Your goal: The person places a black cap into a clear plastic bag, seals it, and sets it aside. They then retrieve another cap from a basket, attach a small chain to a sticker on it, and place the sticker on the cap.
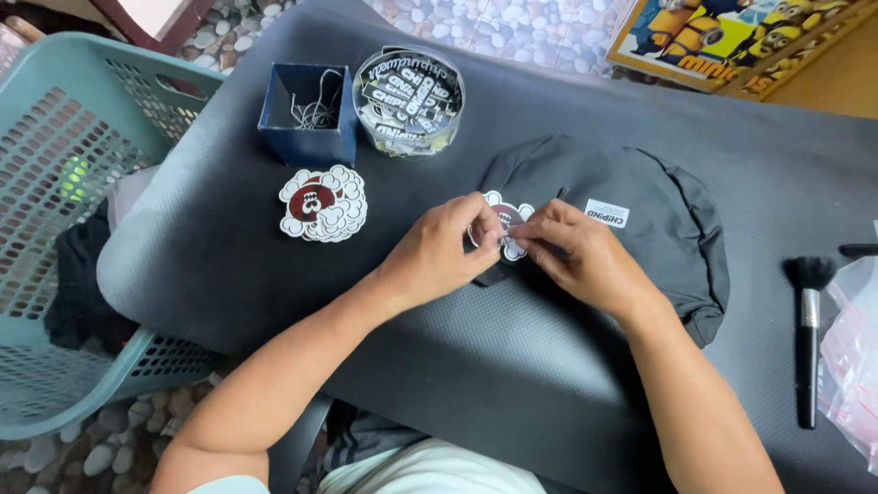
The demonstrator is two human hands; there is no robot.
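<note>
Soft, even daylight is filling the scene, bright without harshness. The dark mat (229,238) is taking a pale sheen toward ten o'clock, and the clear round tub (409,101) at twelve o'clock is catching small glints. Shadows are lying faint and short under the forearms. Focus is holding sharp at centre; the edges are bending slightly outward, and the plastic bags (855,366) at four o'clock are glaring white.

Both forearms come up from the near edge of the table and angle inward, meeting near its middle. The left hand (439,252) lies knuckles up, fingers curled and pinched together at the tips. The right hand (576,252) faces it, thumb and forefinger pressed shut, fingertips of both hands almost touching. Both wrists are bare and slightly bent.
</note>
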